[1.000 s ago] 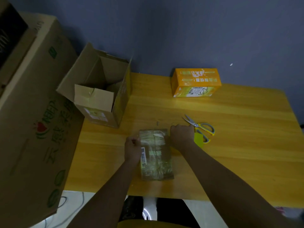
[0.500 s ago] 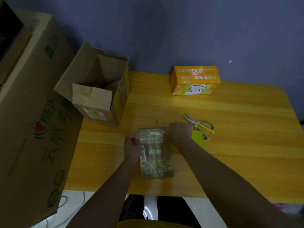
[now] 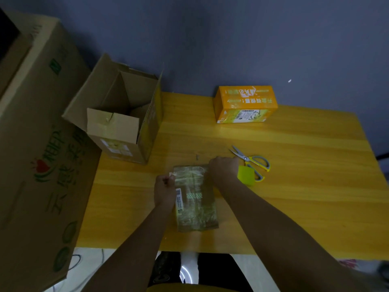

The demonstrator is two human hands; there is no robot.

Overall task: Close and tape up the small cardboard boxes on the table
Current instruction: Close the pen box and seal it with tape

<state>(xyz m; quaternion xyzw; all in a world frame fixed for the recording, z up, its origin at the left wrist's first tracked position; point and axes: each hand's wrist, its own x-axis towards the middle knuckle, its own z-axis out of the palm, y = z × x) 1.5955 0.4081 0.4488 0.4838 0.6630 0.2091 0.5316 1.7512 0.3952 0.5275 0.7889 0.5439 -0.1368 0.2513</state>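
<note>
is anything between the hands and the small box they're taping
Nothing visible. The left hand sits against the left edge of the small box and the right hand at its far right corner; the scissors lie off to the right.

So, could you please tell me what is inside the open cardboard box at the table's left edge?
The open cardboard box shows only bare brown inner walls and a folded flap; its floor is hidden in shadow behind the near flap, so any contents cannot be seen.

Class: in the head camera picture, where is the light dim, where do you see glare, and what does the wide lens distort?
Head view: dim overall, hands dark; glare on the small box's tape; table edges bowed by the lens.
</note>
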